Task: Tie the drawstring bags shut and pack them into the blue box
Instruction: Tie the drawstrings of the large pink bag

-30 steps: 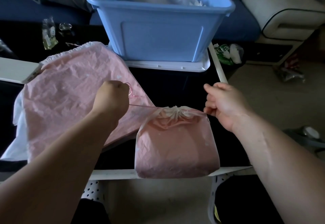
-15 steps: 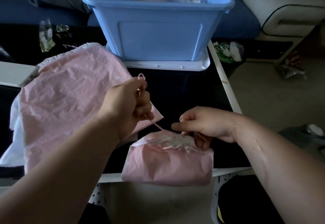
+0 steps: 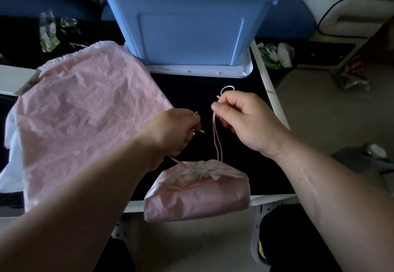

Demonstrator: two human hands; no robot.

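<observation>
At the near edge of the desk (image 3: 213, 86) your small pink bag (image 3: 197, 192) sits half over the white rim, its lower part hanging past the edge toward you. Its long axis runs left to right along that edge, and the gathered mouth (image 3: 200, 168) points up and slightly away from you. The mouth is already pulled closed, but I see no knot yet.

Your left hand (image 3: 170, 135) is closed on one end of the pink drawstring (image 3: 217, 141), low and just left of the mouth. Your right hand (image 3: 241, 120) pinches the other cord higher up, with a small loop standing above the fingers.

Some things may go wrong from here. If you pull both cords hard toward you, the bag can slide off the edge, because little of it rests on the desk. If one cord slips from the fingers before you cross them, the mouth can open again.

Further to the left lies the large pink bag (image 3: 85, 118), flat, its frilled mouth pointing to the far left; it looks not tied. Behind, the blue box (image 3: 187, 30) stands on its lid (image 3: 200, 72), with pale things already inside.
</observation>
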